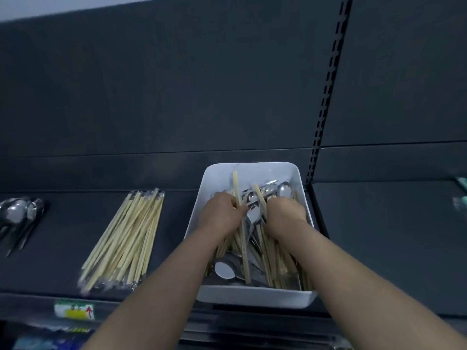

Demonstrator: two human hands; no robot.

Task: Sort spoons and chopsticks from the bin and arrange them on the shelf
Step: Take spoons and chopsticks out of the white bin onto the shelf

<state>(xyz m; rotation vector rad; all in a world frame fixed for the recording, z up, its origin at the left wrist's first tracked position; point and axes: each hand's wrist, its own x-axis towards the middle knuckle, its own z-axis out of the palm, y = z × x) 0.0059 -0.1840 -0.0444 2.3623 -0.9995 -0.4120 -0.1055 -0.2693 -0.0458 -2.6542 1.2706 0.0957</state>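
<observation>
Both hands down in white bin (255, 296) on shelf (58, 238): left hand (222, 213) curls round a chopstick (235, 183), right hand (285, 213) fingers buried, grip unclear; I'd best draw sticks out lengthwise, free of tangled spoons (225, 269), toward chopstick bundle (126, 238).

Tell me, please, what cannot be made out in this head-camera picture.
Head view:
- Fingertips of the left hand and right hand: buried among chopsticks in the bin, so what each grips is unclear.
- Spoons: cut off by the left edge and blurred, so they cannot be counted.
- Shelf-edge label: too blurred to read.
- Teal object: cut by the right edge, unidentifiable.
</observation>
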